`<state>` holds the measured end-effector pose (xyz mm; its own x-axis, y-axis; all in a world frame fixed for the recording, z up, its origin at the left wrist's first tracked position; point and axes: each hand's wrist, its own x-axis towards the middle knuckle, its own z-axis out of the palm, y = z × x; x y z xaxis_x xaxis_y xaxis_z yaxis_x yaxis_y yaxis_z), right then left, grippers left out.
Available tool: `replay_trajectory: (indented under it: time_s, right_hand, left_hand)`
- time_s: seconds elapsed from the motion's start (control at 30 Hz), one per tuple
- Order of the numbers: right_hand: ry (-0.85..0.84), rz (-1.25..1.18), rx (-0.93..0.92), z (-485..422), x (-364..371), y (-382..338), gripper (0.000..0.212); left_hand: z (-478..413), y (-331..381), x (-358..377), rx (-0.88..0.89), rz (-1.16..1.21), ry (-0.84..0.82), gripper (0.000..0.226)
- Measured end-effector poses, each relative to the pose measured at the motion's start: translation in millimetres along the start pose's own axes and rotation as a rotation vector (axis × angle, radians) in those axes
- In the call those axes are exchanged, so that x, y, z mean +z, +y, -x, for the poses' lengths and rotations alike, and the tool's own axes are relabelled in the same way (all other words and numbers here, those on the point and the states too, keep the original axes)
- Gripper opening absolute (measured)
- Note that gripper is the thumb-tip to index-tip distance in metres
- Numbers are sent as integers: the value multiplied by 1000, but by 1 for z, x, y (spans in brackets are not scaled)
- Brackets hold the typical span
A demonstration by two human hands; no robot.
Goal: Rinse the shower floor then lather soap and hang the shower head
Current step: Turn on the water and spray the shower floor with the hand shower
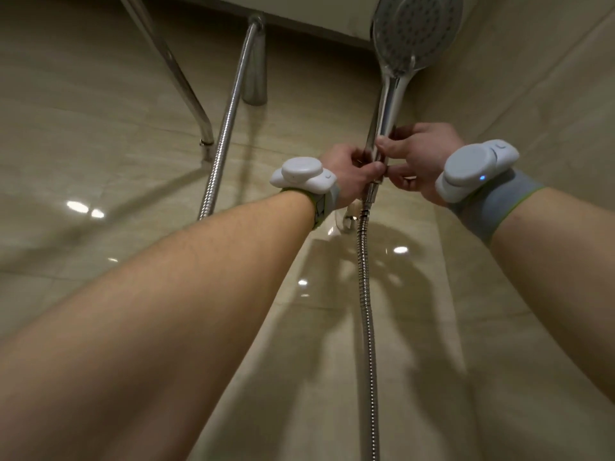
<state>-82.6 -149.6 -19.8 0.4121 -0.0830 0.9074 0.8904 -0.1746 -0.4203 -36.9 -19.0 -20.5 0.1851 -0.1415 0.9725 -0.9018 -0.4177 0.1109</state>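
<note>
A chrome shower head stands upright high on the beige tiled wall, its round spray face turned toward me. Its shiny handle runs down into both of my hands. My left hand grips the lower end of the handle from the left. My right hand pinches the same part from the right, thumb and fingers closed on it. A ribbed metal hose hangs straight down from the handle's base. A small chrome wall bracket shows just below my left hand, partly hidden.
A second chrome hose and a rigid chrome pipe run down the wall at upper left. A white ceiling edge or fixture spans the top. Glossy beige tiles form a corner behind the hose. Both wrists wear white sensor bands.
</note>
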Motion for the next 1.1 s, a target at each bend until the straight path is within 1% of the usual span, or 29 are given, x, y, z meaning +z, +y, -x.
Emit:
replay_trajectory:
  time_s: [0.13, 0.17, 0.23, 0.27, 0.37, 0.43, 0.5, 0.53, 0.63, 0.77, 0.9, 1.0, 1.1]
  right_hand:
    - [-24, 6, 70, 48, 7, 11, 22]
    - [-31, 3, 93, 65, 12, 14, 19]
    - [-21, -11, 136, 97, 18, 19, 10]
    - [-16, -16, 170, 113, 23, 22, 10]
    - [-7, -36, 284, 161, 35, 29, 17]
    - [-11, -35, 347, 186, 40, 30, 9]
    - [-13, -30, 417, 217, 46, 29, 6]
    - [-11, -42, 422, 221, 47, 28, 7]
    - [-2, -56, 473, 248, 51, 26, 14]
    - [-23, -102, 542, 291, 56, 29, 20]
    - [-10, -150, 650, 343, 60, 41, 30]
    - [-24, -123, 727, 395, 58, 54, 25]
    - [-60, -123, 776, 446, 60, 67, 18]
  left_hand:
    - [53, -3, -4, -39, 67, -56, 5]
    - [71, -4, -8, -60, 91, -84, 7]
    - [101, -6, -12, -112, 129, -133, 18]
    - [116, -8, -15, -144, 139, -161, 22]
    - [164, -10, -23, -223, 171, -231, 24]
    - [194, -6, -27, -276, 196, -256, 25]
    - [229, 0, -31, -354, 229, -262, 25]
    - [235, 4, -34, -371, 243, -249, 25]
    - [267, 14, -42, -486, 304, -265, 28]
    - [318, 27, -50, -697, 512, -258, 28]
    - [377, 35, -49, -840, 653, -240, 19]
    - [434, 42, -42, -957, 693, -197, 17]
    - [489, 49, -39, -1064, 686, -152, 5]
